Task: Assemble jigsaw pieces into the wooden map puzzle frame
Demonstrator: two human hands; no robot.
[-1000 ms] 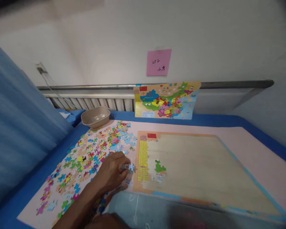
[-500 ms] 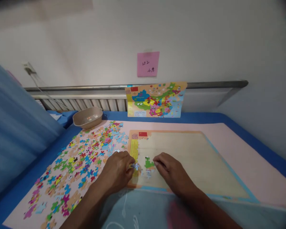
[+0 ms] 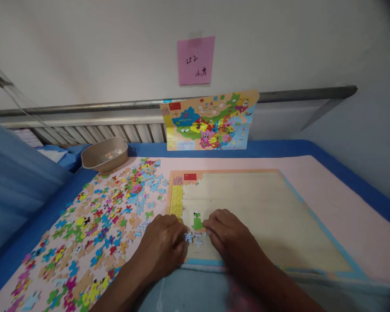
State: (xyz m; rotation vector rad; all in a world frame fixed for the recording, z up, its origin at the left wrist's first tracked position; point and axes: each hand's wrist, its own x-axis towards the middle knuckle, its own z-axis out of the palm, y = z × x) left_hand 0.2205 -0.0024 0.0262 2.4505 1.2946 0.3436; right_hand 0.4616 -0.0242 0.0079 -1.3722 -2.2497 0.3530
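Observation:
A wooden puzzle board (image 3: 263,212) lies on the pink mat, mostly bare, with a red flag piece and a yellow strip along its left edge. My left hand (image 3: 164,249) is curled at the board's lower left corner, its fingertips pinching a small pale blue puzzle piece (image 3: 188,236). My right hand (image 3: 227,236) rests on the board beside it, fingers bent and pressing down by a green piece (image 3: 197,222) set in the board. Both hands nearly touch over the small cluster of placed pieces.
Several loose coloured puzzle pieces (image 3: 100,225) cover the mat to the left. A beige bowl (image 3: 104,154) stands at the back left. A colourful map picture (image 3: 209,121) leans on the rail under a pink sticky note (image 3: 195,60). Blue fabric lies at far left.
My right hand came into view and settled on the board beside the green piece. My left hand carried the pale blue piece from the loose pile onto the board's lower left corner.

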